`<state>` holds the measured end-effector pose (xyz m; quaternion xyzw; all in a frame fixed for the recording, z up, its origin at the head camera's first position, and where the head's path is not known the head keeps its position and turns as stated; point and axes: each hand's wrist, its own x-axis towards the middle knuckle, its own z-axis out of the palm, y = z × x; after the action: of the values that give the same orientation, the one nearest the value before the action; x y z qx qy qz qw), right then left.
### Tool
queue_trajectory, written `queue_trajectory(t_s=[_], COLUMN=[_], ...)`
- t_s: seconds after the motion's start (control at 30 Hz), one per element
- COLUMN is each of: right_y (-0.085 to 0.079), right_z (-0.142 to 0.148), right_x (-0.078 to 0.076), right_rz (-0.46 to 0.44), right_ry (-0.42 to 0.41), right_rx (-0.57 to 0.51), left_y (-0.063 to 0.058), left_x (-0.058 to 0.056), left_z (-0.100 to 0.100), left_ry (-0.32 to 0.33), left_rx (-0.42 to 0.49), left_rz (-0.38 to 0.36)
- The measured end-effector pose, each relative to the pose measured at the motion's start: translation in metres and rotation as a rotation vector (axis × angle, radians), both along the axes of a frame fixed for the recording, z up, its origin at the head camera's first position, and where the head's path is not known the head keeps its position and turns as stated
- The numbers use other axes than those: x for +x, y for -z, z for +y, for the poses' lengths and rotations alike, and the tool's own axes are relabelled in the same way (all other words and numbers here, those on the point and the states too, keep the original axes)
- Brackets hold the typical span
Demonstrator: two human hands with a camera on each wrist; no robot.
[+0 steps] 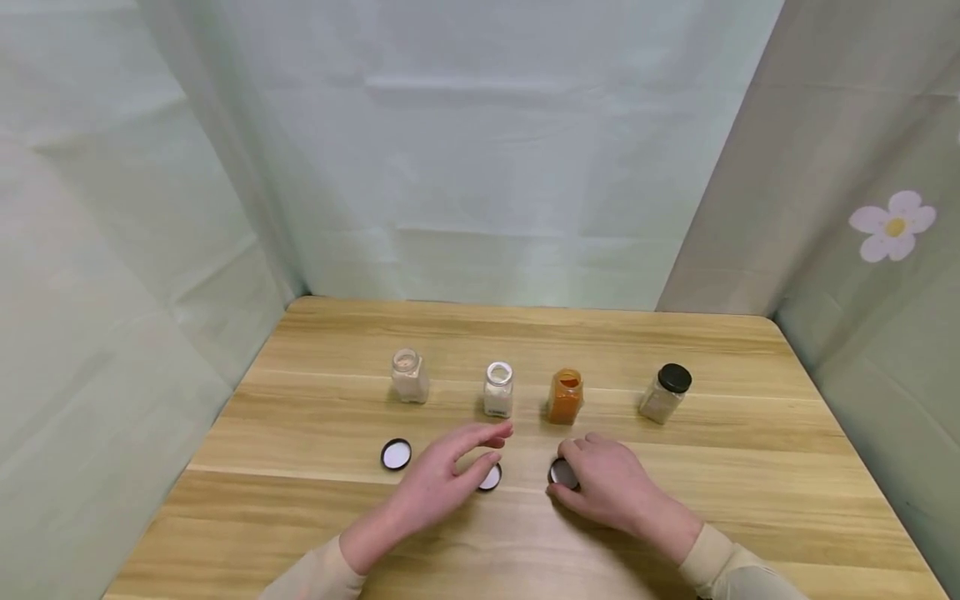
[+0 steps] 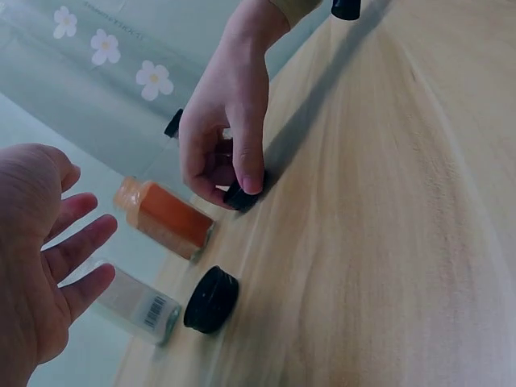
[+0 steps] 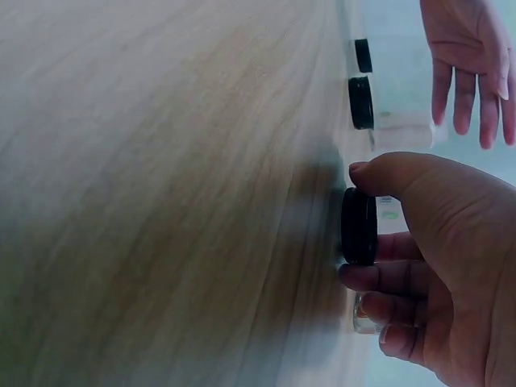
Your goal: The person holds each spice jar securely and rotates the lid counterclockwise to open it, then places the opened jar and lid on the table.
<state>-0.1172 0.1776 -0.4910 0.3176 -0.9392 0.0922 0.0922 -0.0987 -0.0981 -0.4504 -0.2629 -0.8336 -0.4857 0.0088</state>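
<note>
My right hand (image 1: 611, 485) pinches a black jar lid (image 1: 562, 473) between thumb and fingers. The lid lies upturned on the table in front of an uncapped jar of orange powder (image 1: 564, 402). My left hand (image 1: 442, 477) hovers with relaxed, spread fingers and holds nothing. It partly covers a second upturned lid (image 1: 491, 477) in the head view; that black lid (image 2: 212, 300) shows fully in the left wrist view. Behind it stands an uncapped jar of white contents (image 1: 498, 397).
Farther left, an uncapped jar of pale powder (image 1: 410, 382) stands behind another upturned lid (image 1: 396, 454). On the right is a jar with its black lid on (image 1: 665, 393). The wooden table (image 1: 750, 492) is bordered by pale curtains (image 1: 480, 167) at the back and sides.
</note>
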Motion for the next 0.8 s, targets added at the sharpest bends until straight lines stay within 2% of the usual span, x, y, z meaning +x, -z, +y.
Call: queue_trajectory(t_s=[0.23,0.5,0.67,0.8], right_y=[0.002,0.004,-0.010,-0.029], right_z=[0.002,0.008,0.027,0.050], right_x=[-0.001,0.001,0.007,0.008], right_rz=[0.035,0.036,0.072,0.176], right_ry=[-0.010,-0.011,0.032,0.062], right_rx=[0.013,-0.006,-0.073,-0.225], left_y=[0.004,0.005,-0.001,-0.008], left_x=[0.001,0.003,0.005,0.005], left_z=[0.003,0.018,0.031,0.046], left_ry=[0.034,0.106,0.142,0.187], left_rx=[0.006,-0.018,-0.023,-0.007], left_rz=[-0.013,-0.013,0.021,0.035])
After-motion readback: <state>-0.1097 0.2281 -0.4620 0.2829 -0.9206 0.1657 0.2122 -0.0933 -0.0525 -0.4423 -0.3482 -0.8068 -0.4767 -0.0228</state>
